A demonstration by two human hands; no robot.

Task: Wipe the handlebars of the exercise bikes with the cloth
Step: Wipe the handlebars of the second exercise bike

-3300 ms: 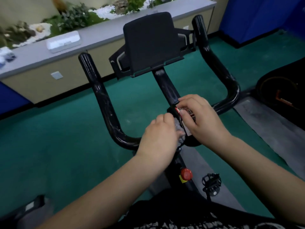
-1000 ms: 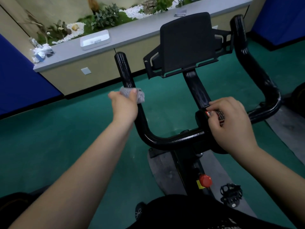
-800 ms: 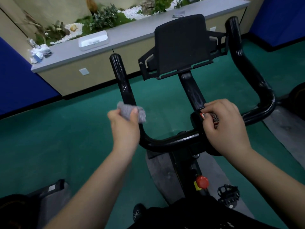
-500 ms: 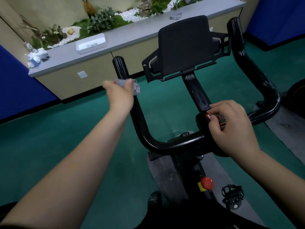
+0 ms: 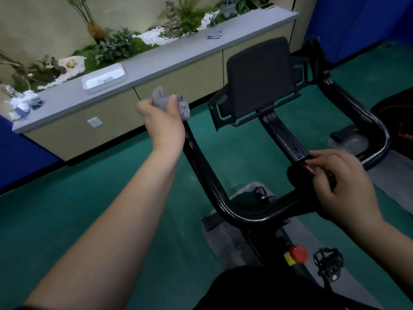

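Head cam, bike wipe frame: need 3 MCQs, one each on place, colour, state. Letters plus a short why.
1. Where is the grey cloth?
A. on the counter
B. at the top end of the left handlebar arm
C. on the floor

2. What colour is the knob low on the bike frame?
A. red
B. blue
C. white

3. What is the right hand doing?
A. hanging free
B. holding the cloth
C. gripping the centre of the handlebar

Answers:
1 B, the left hand holds it bunched at that arm's tip.
2 A, it is plainly red.
3 C, its fingers curl over the centre clamp.
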